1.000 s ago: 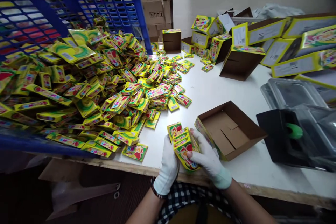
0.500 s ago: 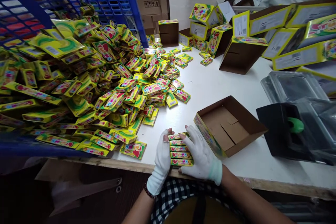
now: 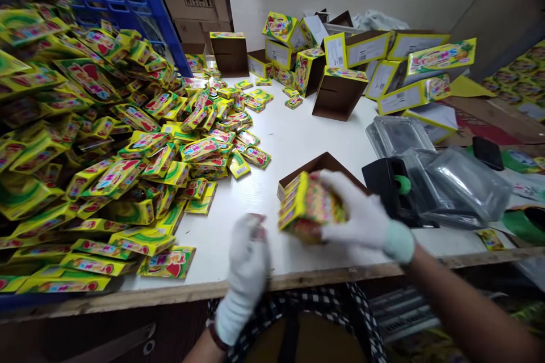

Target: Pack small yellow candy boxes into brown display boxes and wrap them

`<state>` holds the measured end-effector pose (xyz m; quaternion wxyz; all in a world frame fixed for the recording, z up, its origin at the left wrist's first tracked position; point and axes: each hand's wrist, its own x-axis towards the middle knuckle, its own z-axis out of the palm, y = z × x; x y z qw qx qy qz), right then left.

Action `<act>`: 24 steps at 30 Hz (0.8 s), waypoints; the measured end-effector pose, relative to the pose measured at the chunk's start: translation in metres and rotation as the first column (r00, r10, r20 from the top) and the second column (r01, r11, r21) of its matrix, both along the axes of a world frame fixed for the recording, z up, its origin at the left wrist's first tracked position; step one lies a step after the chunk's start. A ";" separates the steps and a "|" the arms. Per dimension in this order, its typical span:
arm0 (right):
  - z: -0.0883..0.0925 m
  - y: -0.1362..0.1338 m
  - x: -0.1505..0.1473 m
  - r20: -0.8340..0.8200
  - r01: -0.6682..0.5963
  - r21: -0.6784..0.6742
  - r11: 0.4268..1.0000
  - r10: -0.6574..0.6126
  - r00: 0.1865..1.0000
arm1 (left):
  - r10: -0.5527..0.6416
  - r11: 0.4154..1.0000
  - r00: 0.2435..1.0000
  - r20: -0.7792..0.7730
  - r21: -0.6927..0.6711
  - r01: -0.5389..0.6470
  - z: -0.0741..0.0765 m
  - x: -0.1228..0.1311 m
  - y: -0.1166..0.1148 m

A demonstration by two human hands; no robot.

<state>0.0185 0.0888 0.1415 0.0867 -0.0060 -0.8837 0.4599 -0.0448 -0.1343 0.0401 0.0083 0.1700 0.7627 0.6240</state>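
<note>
My right hand [image 3: 357, 215], in a white glove with bare fingertips, grips a stack of small yellow boxes [image 3: 313, 207] from the side. The stack is tilted and a little blurred, over the near edge of an open brown-lined carton [image 3: 326, 160], and hides most of that carton. Close to the table's front edge is my left hand [image 3: 249, 255], gloved the same way and apart from the stack. Motion smears its fingers, so their closing is unclear. To its left spreads a big heap of the same printed boxes [image 3: 123, 176].
A blue plastic crate [image 3: 164, 39] stands behind the heap. Yellow display cartons [image 3: 340, 93] are piled at the back. On the right lie a black tape dispenser [image 3: 381, 190] and clear plastic trays [image 3: 464, 181]. The wooden table edge [image 3: 306, 277] runs along the front.
Both hands were around a row of small boxes at the table edge. My right hand has lifted them towards the open carton, and my left hand has let go. The view has swung right.
</note>
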 end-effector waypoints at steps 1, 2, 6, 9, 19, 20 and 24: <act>0.003 0.027 -0.003 0.111 0.008 -0.097 0.995 0.003 0.994 | -0.135 0.989 0.980 -0.144 -0.079 0.125 -0.001 0.015 0.013; 0.002 0.051 -0.008 0.232 0.002 -0.200 0.980 0.045 0.972 | -0.277 0.954 0.919 -0.281 -0.193 0.229 -0.003 0.028 0.025; -0.031 0.098 -0.029 0.576 0.073 -0.560 0.825 0.324 0.750 | -0.400 0.879 0.715 -0.574 -0.460 0.123 -0.013 0.039 0.053; -0.063 0.079 -0.038 0.610 0.115 -0.702 0.702 0.510 0.607 | -0.366 0.915 0.713 -0.598 -0.370 0.159 -0.018 0.018 0.035; -0.086 0.012 -0.032 0.490 0.056 -0.834 0.549 0.691 0.532 | -0.217 0.974 0.944 -0.251 -0.127 0.190 -0.029 0.050 -0.024; -0.083 0.011 -0.029 0.478 -0.002 -0.826 0.564 0.701 0.529 | -0.207 0.974 0.946 -0.249 -0.148 0.174 -0.030 0.056 -0.024; -0.063 0.010 -0.021 0.524 -0.334 -0.591 0.734 0.665 0.532 | -0.192 0.959 0.933 -0.305 -0.262 0.111 -0.030 0.063 -0.025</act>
